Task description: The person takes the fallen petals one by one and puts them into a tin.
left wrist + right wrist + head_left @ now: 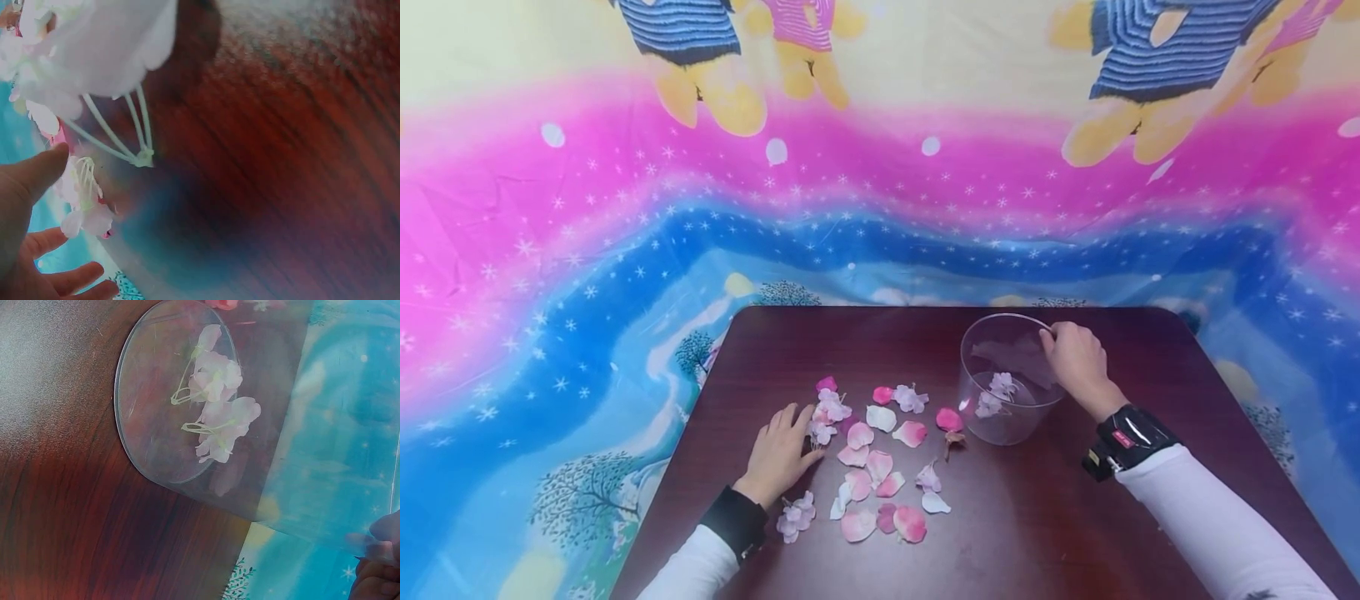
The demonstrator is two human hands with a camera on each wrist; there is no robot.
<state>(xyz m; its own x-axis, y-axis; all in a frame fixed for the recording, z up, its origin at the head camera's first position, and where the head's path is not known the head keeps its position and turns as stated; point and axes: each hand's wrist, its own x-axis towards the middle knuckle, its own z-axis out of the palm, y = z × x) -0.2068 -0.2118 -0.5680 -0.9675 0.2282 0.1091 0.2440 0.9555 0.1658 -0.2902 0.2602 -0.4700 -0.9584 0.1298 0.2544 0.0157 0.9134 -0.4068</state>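
Observation:
On the dark table, my right hand pinches the rim of a clear plastic bucket. Pale pink blossoms with thin stems lie on the bucket's bottom. At the left, my left hand rests beside a pale blossom cluster; its fingers are extended and spread. The left wrist view has the thumb close to a small blossom; whether they touch I cannot tell. Another blossom cluster lies by the left wrist. Loose pink and white petals are scattered between the hands.
The brown table has rounded far corners. Behind it hangs a printed cloth in pink and blue. A brownish petal or leaf lies just left of the bucket, next to a bright pink petal.

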